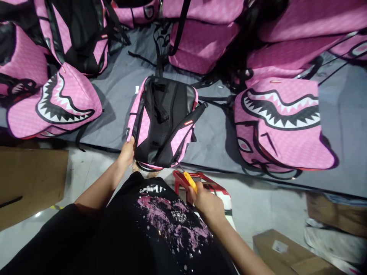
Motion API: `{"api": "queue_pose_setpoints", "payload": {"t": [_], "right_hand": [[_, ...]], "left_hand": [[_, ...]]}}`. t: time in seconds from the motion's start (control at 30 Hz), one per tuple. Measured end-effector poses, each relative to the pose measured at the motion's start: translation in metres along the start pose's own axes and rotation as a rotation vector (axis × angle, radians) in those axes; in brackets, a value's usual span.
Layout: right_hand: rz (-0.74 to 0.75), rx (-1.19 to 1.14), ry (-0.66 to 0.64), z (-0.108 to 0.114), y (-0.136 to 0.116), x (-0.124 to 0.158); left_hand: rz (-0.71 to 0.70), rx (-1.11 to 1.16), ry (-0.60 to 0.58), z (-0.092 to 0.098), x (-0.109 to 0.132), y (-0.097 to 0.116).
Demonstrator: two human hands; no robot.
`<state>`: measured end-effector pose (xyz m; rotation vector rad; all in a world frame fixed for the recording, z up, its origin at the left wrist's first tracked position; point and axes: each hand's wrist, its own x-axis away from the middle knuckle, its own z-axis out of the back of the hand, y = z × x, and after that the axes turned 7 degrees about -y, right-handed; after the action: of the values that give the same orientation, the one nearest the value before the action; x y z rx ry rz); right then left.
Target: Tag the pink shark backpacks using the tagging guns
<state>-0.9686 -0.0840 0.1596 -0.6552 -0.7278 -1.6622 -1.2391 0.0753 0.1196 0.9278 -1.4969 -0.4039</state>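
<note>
A small pink and black backpack [166,118] lies back panel up near the front edge of the grey table, its black straps showing. My left hand [126,152] grips the pink edge at its lower left corner, with some fingers hidden. In my right hand [208,204] is a yellow-handled tool [190,181] with a thin metal shaft; its exact kind is unclear. The tip points at the pink trim on the bag's lower right corner, and I cannot tell whether it touches.
Pink shark-mouth bags lie left [83,91] and right [298,141] on the grey table cover [212,141]. More pink bags [200,46] crowd the back. Below are a red-framed item [220,183] and cardboard boxes at left [31,183] and right [286,252].
</note>
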Motion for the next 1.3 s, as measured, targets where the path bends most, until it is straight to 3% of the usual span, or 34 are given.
{"api": "queue_pose_setpoints", "payload": {"t": [0.1, 0.23, 0.33, 0.57, 0.7, 0.9, 1.03, 1.3], "right_hand": [[-0.008, 0.053, 0.131, -0.024, -0.022, -0.024], [0.064, 0.076, 0.326, -0.038, -0.040, -0.073], [0.080, 0.057, 0.344, -0.046, -0.042, -0.092], [0.073, 0.051, 0.333, -0.060, -0.042, -0.103], [0.076, 0.068, 0.326, -0.059, -0.039, -0.102], [0.075, 0.073, 0.325, -0.064, -0.036, -0.078], [0.078, 0.007, 0.323, -0.066, -0.037, -0.068], [0.007, -0.189, 0.235, -0.065, -0.048, -0.045]], "left_hand": [[0.191, 0.043, -0.076, 0.010, -0.024, 0.008], [0.306, 0.144, -0.156, 0.008, -0.041, 0.006], [0.337, 0.226, -0.210, 0.007, -0.044, 0.000], [0.347, 0.385, -0.387, 0.022, -0.049, -0.016], [0.362, 0.441, -0.480, 0.033, -0.054, -0.023], [0.362, 0.506, -0.585, 0.049, -0.062, -0.030], [0.374, 0.493, -0.580, 0.049, -0.062, -0.030], [0.331, 0.426, -0.725, 0.045, -0.062, -0.029]]}}
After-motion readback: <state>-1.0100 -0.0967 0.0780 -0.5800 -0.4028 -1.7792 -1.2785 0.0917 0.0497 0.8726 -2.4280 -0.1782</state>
